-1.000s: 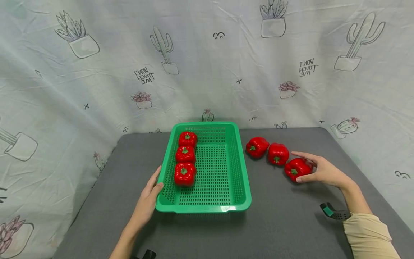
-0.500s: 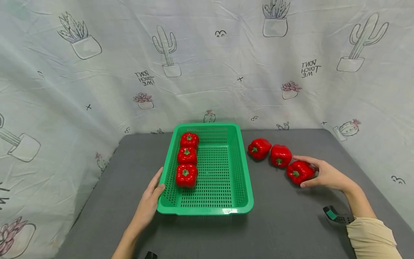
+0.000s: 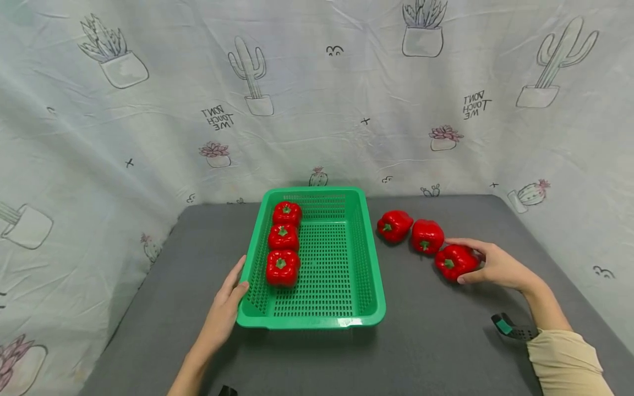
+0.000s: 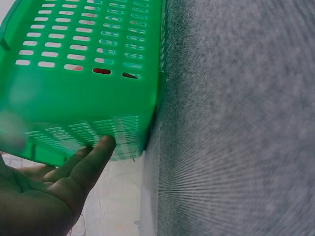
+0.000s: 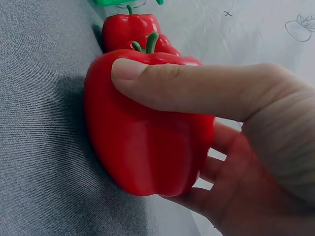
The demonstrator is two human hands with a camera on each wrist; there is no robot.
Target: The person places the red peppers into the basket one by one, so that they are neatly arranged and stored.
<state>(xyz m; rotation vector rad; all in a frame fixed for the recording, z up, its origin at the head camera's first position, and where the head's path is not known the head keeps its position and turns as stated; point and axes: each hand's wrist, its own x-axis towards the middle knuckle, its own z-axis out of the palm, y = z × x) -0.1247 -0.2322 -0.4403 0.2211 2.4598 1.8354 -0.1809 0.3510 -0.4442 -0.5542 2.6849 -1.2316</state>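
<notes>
A red bell pepper [image 3: 453,263] lies on its side at the right, its green stem toward the basket. My right hand [image 3: 501,266] grips it, thumb along the near side and fingers around the far side, as the right wrist view shows. Two more bell peppers, a middle one [image 3: 427,236] and a far one [image 3: 394,226], continue the slanting row. At the left, my left hand [image 3: 224,309] touches the green plastic basket [image 3: 375,275], with the thumb at its rim. Extended fingers [image 4: 96,160] rest against the outer wall in the left wrist view.
Inside the basket, three red bell peppers [image 3: 283,268] stand in a column along the left wall, stems up. The grey table [image 3: 421,346] backs onto a hanging cloth [image 3: 317,99] printed with cacti. A dark strap [image 3: 515,329] sits by the right wrist.
The head view shifts slightly. Both hands keep their places, the right on the bell pepper and the left at the basket; the bell peppers stay where they were.
</notes>
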